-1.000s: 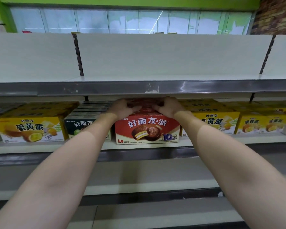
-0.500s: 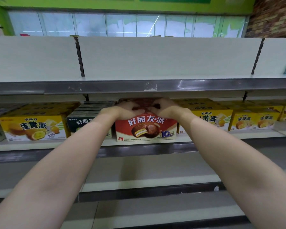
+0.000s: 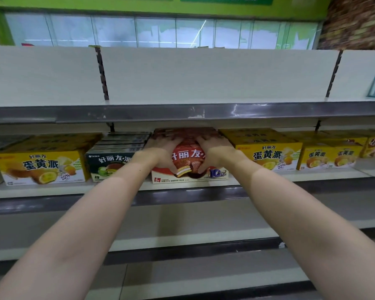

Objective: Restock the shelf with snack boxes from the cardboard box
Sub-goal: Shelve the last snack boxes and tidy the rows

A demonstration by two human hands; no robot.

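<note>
From the head view, both hands have come forward and lower since a second ago: then they lay on top of the red snack box (image 3: 189, 167) further back, and now they cover the upper part of its front face, hiding the ends of the printed title. The box itself has stayed in its slot on the shelf (image 3: 182, 186).

The left hand (image 3: 160, 153) grips the box's upper left corner, fingers reaching over the top and thumb down the front. The right hand (image 3: 214, 151) mirrors it on the upper right corner, fingers spread on the lid and thumb on the front.

The red snack box stands on the middle shelf with its printed face turned toward the person. Its long axis runs left to right along the shelf edge. The green box (image 3: 108, 165) sits just beside it on the left and a yellow box (image 3: 268, 156) just beside it on the right. More red boxes are lined up behind it.
</note>
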